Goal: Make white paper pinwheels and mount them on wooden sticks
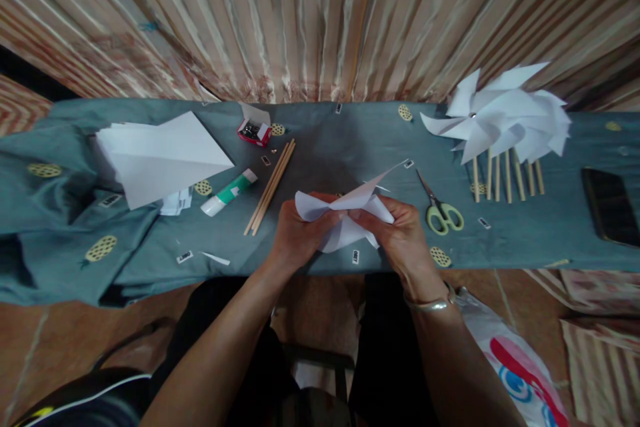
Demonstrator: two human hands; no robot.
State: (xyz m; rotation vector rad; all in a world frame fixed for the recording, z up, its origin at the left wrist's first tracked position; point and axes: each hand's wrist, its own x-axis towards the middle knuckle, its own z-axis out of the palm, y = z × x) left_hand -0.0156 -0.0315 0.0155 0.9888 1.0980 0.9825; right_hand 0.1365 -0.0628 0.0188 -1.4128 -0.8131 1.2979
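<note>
Between both hands, above the table's near edge, is a white paper pinwheel [350, 201] with its blades curled in towards the middle. My left hand [306, 232] is closed on its left side, thumb pressed near the centre. From the right, my right hand [396, 230] pinches it, the thumb meeting the other thumb at the middle. The fingers behind the paper are mostly hidden. Left of my hands lie a few thin wooden sticks [271, 188] and a green and white glue stick [229, 193]. Scissors [440, 208] with pale green handles lie to the right.
White paper sheets [165, 157] are stacked at the left, by small paper pieces [176, 202]. A small red box [254, 131] of metal pins stands open at the back. Several finished pinwheels [515, 113] on sticks lie right, near a dark phone [611, 205]. A curtain [320, 20] hangs behind.
</note>
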